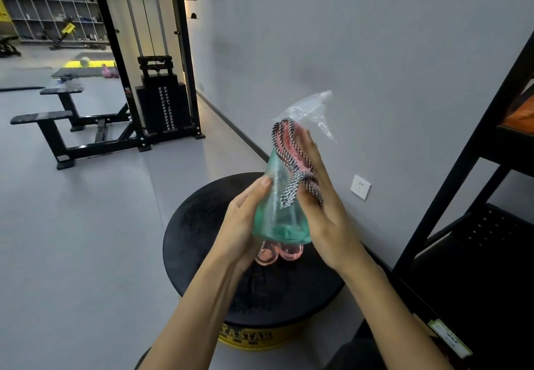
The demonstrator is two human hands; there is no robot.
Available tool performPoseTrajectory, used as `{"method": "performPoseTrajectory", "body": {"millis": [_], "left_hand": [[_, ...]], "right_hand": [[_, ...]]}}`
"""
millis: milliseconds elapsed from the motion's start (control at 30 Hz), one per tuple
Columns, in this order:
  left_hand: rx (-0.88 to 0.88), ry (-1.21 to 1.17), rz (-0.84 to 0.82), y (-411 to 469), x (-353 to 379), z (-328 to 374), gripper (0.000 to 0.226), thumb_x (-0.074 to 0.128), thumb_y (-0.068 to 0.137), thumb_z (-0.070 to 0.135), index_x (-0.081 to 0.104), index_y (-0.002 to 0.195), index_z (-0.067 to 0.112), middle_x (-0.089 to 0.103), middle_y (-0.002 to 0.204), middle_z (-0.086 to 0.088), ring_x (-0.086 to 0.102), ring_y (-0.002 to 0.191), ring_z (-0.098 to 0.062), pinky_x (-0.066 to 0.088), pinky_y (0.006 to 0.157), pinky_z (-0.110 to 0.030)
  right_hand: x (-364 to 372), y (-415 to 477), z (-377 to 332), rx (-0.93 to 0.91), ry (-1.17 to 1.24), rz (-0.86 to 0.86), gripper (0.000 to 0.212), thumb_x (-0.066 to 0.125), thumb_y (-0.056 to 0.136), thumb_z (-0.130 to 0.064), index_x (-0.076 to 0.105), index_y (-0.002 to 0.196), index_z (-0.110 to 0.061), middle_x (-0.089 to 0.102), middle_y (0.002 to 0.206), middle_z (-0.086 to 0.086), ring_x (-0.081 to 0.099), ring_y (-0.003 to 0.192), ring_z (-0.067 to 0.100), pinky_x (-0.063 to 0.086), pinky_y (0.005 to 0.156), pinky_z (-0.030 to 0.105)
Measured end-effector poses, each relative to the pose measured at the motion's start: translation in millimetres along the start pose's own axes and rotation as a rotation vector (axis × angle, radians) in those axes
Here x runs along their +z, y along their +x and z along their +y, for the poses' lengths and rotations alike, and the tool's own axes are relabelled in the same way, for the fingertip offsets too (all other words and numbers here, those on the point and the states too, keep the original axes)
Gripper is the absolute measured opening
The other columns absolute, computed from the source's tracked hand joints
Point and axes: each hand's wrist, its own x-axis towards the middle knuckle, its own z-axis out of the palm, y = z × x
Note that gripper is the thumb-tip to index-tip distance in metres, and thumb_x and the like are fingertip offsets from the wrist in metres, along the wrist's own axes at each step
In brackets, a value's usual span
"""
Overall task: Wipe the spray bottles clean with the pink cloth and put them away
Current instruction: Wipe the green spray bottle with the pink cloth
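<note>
Standing near-upright over the round black worktop's (199,225) middle: green spray bottle (276,216), nozzle (324,98) up toward the wall (375,52). Left hand (241,221) grips its lower body; right hand (322,205), fingers flat, presses pink cloth (289,145) against it.

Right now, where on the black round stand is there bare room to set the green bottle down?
Bare top of the round stand left of the left hand, and from the pink bottles toward the yellow band. Crowded mid-stand: those bottles lie below the green bottle. Right side hidden behind the right hand.
</note>
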Motion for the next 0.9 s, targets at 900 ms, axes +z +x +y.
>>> {"method": "performPoseTrajectory", "body": {"millis": [900], "left_hand": [[-0.027,-0.127,0.019,5.7,-10.0,2.7,0.069,0.056,0.089,0.046,0.045,0.141,0.002,0.049,0.141,-0.028,0.05,0.13,-0.041,0.048,0.104,-0.048]], "right_hand": [[16.8,-53.3,3.9,-0.043,-0.043,-0.108,0.059,0.034,0.102,-0.042,0.011,0.155,-0.03,0.007,0.164,-0.014,0.0,0.152,0.014,0.013,0.12,0.058]]}}
